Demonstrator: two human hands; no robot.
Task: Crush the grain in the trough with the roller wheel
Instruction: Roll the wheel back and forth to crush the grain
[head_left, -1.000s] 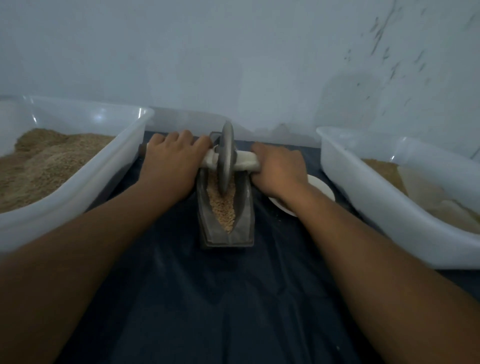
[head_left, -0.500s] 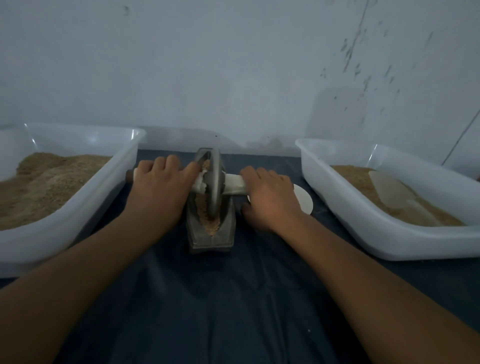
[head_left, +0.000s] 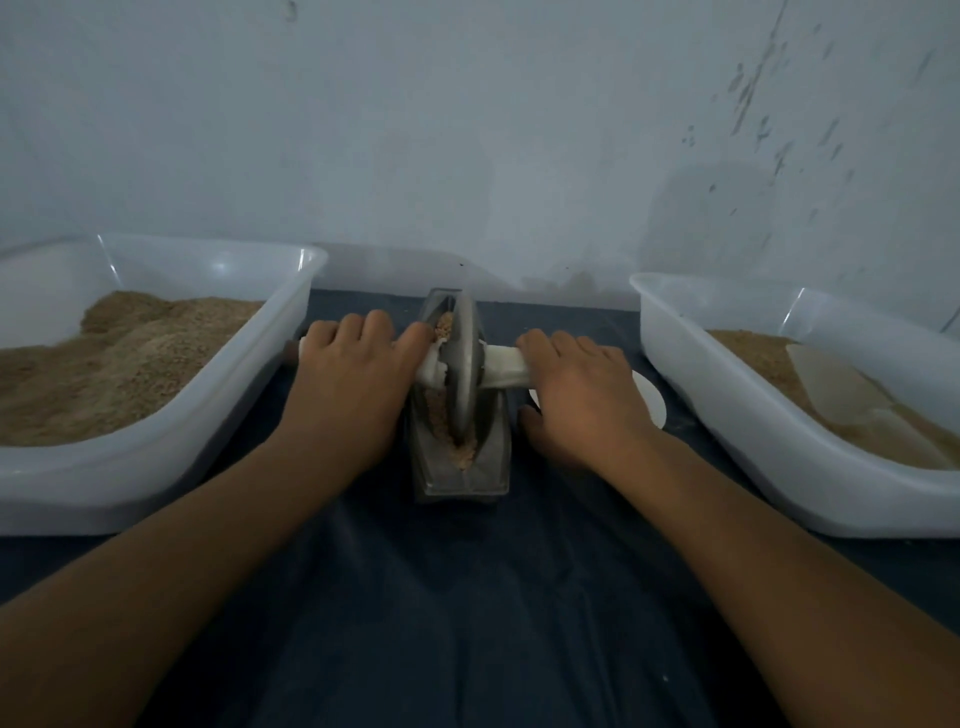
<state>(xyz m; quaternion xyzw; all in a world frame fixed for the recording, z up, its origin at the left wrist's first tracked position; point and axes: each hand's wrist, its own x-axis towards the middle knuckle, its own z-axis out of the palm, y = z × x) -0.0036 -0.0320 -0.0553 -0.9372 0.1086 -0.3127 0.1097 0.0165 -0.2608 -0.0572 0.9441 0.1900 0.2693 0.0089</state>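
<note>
Both hands, left (head_left: 349, 384) and right (head_left: 582, 396), grip the white axle (head_left: 506, 366) of the grey metal roller wheel (head_left: 464, 364) in the narrow, grain-filled (head_left: 464, 454) trough (head_left: 488, 457); translucent plastic tubs (head_left: 249, 384) flank it.

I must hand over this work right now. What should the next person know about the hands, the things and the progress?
Left hand grips the left end of the white axle handle; right hand grips the right end.
Roller wheel stands upright in the metal trough, on the dark cloth.
Grain lies in the trough; some looks broken, much looks coarse.
Left to do: probably more rolling along the trough.
</note>
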